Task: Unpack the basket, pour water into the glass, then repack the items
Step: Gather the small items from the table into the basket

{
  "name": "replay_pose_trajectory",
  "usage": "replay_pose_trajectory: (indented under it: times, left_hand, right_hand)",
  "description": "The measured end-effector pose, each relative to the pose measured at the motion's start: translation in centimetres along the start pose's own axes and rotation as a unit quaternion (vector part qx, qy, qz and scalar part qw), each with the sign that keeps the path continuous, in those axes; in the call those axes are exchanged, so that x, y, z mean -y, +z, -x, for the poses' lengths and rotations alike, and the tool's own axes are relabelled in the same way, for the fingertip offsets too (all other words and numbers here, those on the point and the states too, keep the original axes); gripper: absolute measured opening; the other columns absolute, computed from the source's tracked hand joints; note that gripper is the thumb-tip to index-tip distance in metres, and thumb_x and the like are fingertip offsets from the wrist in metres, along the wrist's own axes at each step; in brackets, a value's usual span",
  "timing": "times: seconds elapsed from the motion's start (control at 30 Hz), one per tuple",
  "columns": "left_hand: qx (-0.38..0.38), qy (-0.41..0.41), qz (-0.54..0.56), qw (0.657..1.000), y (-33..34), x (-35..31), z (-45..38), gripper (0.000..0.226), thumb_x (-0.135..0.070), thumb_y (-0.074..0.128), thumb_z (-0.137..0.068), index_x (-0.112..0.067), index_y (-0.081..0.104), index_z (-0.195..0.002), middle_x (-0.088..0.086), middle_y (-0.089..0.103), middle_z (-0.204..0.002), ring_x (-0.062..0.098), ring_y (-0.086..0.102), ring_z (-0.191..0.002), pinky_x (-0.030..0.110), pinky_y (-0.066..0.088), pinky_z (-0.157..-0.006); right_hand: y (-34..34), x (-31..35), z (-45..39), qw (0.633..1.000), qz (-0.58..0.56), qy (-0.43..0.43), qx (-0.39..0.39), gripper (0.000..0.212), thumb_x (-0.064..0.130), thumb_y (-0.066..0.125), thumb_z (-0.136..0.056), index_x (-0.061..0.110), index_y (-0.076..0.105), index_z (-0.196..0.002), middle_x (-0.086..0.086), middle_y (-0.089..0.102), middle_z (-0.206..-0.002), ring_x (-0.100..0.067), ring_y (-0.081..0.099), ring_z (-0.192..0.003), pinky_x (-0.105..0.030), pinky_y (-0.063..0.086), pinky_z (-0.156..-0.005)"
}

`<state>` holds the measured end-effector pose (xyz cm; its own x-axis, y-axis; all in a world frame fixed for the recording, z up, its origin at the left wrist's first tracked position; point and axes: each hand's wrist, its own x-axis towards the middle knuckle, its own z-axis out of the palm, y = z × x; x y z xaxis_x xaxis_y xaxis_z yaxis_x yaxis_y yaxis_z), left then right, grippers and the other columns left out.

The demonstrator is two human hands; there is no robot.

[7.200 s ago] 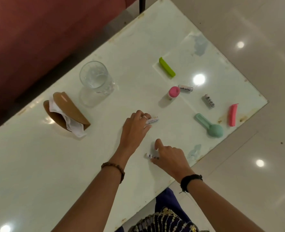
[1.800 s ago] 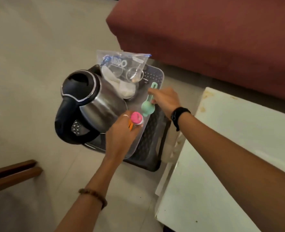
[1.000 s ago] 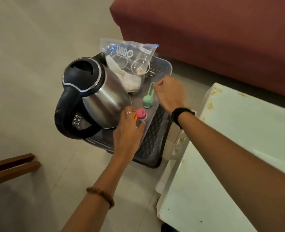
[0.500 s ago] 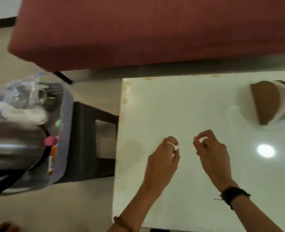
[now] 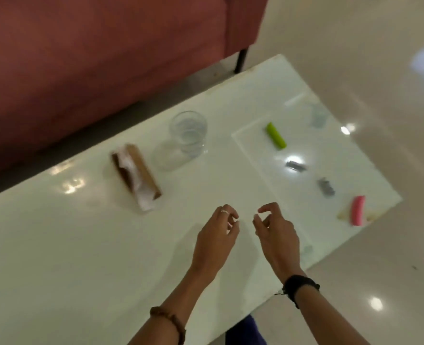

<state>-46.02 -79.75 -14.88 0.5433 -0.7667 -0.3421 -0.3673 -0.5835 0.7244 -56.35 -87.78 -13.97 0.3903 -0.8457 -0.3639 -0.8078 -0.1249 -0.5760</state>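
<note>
Left hand [image 5: 214, 235]: hovering over the white bench [image 5: 81, 245], fingers loosely curled, holding nothing.
Right hand [image 5: 277, 232]: hovering just beside it, likewise empty.
Glass [image 5: 188, 135]: standing beyond the left hand, well apart.
Pink piece [image 5: 357, 213]: lying right of the right hand.

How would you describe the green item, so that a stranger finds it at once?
Look at the white table beside the red sofa. Right of the drinking glass lies the green bar, flat. It is the only green thing; its neighbours are small grey pieces and a pink bar.
</note>
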Motion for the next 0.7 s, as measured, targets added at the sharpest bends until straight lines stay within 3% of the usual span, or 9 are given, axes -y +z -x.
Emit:
replay_pose_trajectory:
  times: [0.17, 0.23, 0.3, 0.4, 0.47, 0.57, 0.63, 0.7]
  left_hand:
    - [0.027, 0.058, -0.092, 0.994, 4.0, -4.2, -5.6, 0.009, -0.024, 0.056, -0.088, -0.026, 0.052, -0.095, -0.011, 0.055, -0.096, 0.005, 0.054, -0.080, 0.012, 0.036, -0.062]
    - [0.038, 0.099, -0.148, 0.983, 4.4, -5.5, -8.0, 0.016, -0.023, 0.055, -0.088, -0.024, 0.053, -0.104, -0.005, 0.055, -0.106, 0.011, 0.057, -0.091, 0.023, 0.042, -0.069]
    - [0.047, 0.155, -0.204, 0.966, 5.3, -7.0, -10.5, 0.026, -0.023, 0.055, -0.088, -0.024, 0.052, -0.114, -0.001, 0.053, -0.113, 0.014, 0.057, -0.098, 0.030, 0.046, -0.068]
    - [0.056, 0.229, -0.299, 0.925, 5.4, -8.1, -12.9, 0.044, -0.025, 0.054, -0.090, -0.024, 0.043, -0.132, 0.000, 0.047, -0.126, 0.013, 0.054, -0.107, 0.027, 0.047, -0.062]
    - [0.076, 0.255, -0.338, 0.903, 7.1, -9.2, -14.4, 0.049, -0.027, 0.052, -0.091, -0.026, 0.036, -0.137, -0.001, 0.042, -0.133, 0.013, 0.051, -0.110, 0.024, 0.043, -0.062]
    - [0.088, 0.243, -0.354, 0.899, 9.5, -10.5, -15.4, 0.048, -0.022, 0.048, -0.092, -0.022, 0.034, -0.138, 0.001, 0.039, -0.136, 0.016, 0.047, -0.114, 0.027, 0.045, -0.072]
    - [0.076, 0.213, -0.344, 0.911, 10.7, -10.8, -15.7, 0.041, -0.014, 0.045, -0.093, -0.015, 0.039, -0.134, 0.007, 0.044, -0.130, 0.023, 0.048, -0.112, 0.033, 0.046, -0.077]
    - [0.053, 0.208, -0.364, 0.906, 11.4, -10.8, -15.8, 0.036, -0.003, 0.043, -0.091, -0.010, 0.043, -0.126, 0.010, 0.048, -0.119, 0.026, 0.049, -0.104, 0.031, 0.040, -0.069]
  right_hand:
    - [-5.6, -4.8, -5.3, 0.999, -0.002, 0.007, -0.043, 0.012, 0.026, 0.049, -0.093, 0.020, 0.047, -0.103, 0.001, 0.054, -0.055, -0.016, 0.051, -0.049, -0.024, 0.031, -0.045]
    - [-7.0, -6.1, -7.3, 0.998, 0.012, -0.008, -0.057, 0.015, 0.027, 0.049, -0.093, 0.018, 0.048, -0.104, 0.004, 0.052, -0.058, -0.017, 0.051, -0.052, -0.026, 0.034, -0.046]
    - [-8.5, -7.6, -9.2, 0.997, 0.024, 0.001, -0.074, 0.018, 0.027, 0.049, -0.093, 0.016, 0.048, -0.106, 0.000, 0.057, -0.064, -0.020, 0.055, -0.057, -0.030, 0.036, -0.049]
    - [-9.1, -8.7, -10.8, 0.994, 0.067, 0.025, -0.081, 0.019, 0.027, 0.047, -0.091, 0.014, 0.044, -0.105, 0.002, 0.052, -0.056, -0.018, 0.048, -0.050, -0.032, 0.023, -0.050]
    - [-9.7, -10.1, -11.6, 0.991, 0.082, 0.055, -0.086, 0.021, 0.024, 0.048, -0.089, 0.012, 0.042, -0.105, 0.006, 0.044, -0.051, -0.013, 0.040, -0.045, -0.033, 0.030, -0.058]
    - [-9.7, -11.7, -12.2, 0.991, 0.097, 0.072, -0.064, 0.025, 0.023, 0.050, -0.088, 0.009, 0.042, -0.108, 0.004, 0.048, -0.055, -0.021, 0.048, -0.050, -0.040, 0.043, -0.080]
    - [-9.6, -12.1, -12.4, 0.991, 0.105, 0.065, -0.046, 0.025, 0.024, 0.048, -0.090, 0.008, 0.043, -0.109, -0.006, 0.060, -0.067, -0.029, 0.057, -0.061, -0.037, 0.046, -0.070]
    - [-9.4, -12.1, -12.5, 0.992, 0.109, 0.055, -0.045, 0.021, 0.022, 0.045, -0.092, 0.007, 0.046, -0.106, -0.010, 0.065, -0.073, -0.031, 0.060, -0.065, -0.037, 0.044, -0.067]
